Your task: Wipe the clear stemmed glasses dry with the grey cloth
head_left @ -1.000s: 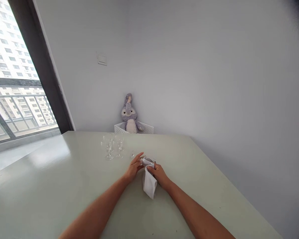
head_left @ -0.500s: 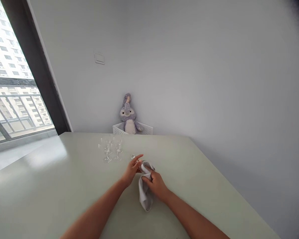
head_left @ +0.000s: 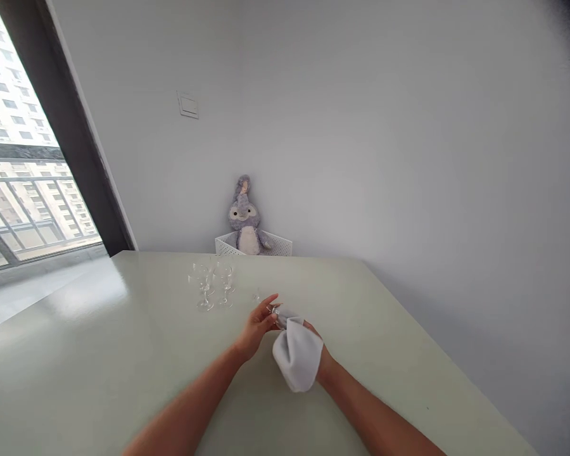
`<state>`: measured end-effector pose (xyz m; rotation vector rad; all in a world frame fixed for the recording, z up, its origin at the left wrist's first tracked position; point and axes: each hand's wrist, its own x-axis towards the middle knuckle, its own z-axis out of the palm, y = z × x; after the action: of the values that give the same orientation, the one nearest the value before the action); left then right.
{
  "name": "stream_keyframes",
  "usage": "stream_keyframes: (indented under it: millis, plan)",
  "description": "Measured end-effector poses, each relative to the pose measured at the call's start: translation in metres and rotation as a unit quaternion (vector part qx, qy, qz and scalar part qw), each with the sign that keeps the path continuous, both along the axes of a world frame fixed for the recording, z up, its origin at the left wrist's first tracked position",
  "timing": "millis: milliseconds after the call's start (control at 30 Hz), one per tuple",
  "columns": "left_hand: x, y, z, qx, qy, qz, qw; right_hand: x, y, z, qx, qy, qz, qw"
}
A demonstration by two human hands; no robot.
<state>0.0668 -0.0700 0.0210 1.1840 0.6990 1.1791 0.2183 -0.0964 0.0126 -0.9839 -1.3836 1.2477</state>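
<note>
Near the table's middle, my left hand (head_left: 257,326) pinches a clear glass (head_left: 276,311) by its stem and foot end. A pale grey cloth (head_left: 299,356) hangs over the glass's other end and drapes toward me. My right hand (head_left: 317,339) grips the cloth around the glass; most of its fingers are hidden behind the fabric. Left of my hands, several clear stemmed glasses (head_left: 205,288) stand upright in a close group. A small clear piece (head_left: 256,295) shows on the table just beyond my left fingers, too faint to make out.
The pale green table (head_left: 147,354) reaches toward a grey wall. Behind its far edge, a purple plush toy (head_left: 247,218) sits in a white perforated basket (head_left: 282,247). A window with a railing is at the left, and a switch (head_left: 189,106) is on the wall.
The cloth has swung up and right, now spread over my right fingers and the glass. Both hands have shifted slightly right, and the glass is tilted differently.
</note>
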Motion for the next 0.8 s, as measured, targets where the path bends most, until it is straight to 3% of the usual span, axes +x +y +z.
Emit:
stream_keyframes:
  millis: [200,300,400,500,600,667,733,800]
  plan:
    - [0.001,0.007,-0.008,-0.027,0.125,0.078,0.989,-0.012,-0.011,0.0,0.086,-0.15,-0.004,0.985]
    - [0.004,0.004,-0.011,-0.031,0.079,0.067,0.994,-0.01,-0.007,0.0,0.004,-0.051,0.011,0.999]
    - [0.005,0.0,-0.01,-0.029,0.001,0.024,0.999,-0.004,-0.001,0.003,-0.102,0.091,0.019,0.99]
    - [0.003,-0.001,-0.006,-0.01,-0.012,-0.004,1.0,0.0,0.003,0.005,-0.119,0.119,0.029,0.985]
    - [0.0,0.002,-0.004,-0.003,0.015,-0.001,1.0,-0.003,0.0,0.003,-0.073,0.047,0.02,0.996]
    - [-0.001,0.005,-0.004,-0.007,0.057,0.013,0.998,-0.006,-0.005,0.001,0.014,-0.064,0.005,0.998]
    - [-0.002,0.008,-0.007,-0.001,0.112,0.036,0.993,-0.008,-0.008,-0.001,0.105,-0.166,-0.005,0.98]
    - [-0.001,0.01,-0.011,0.02,0.151,0.067,0.986,-0.009,-0.01,-0.003,0.145,-0.202,0.003,0.968]
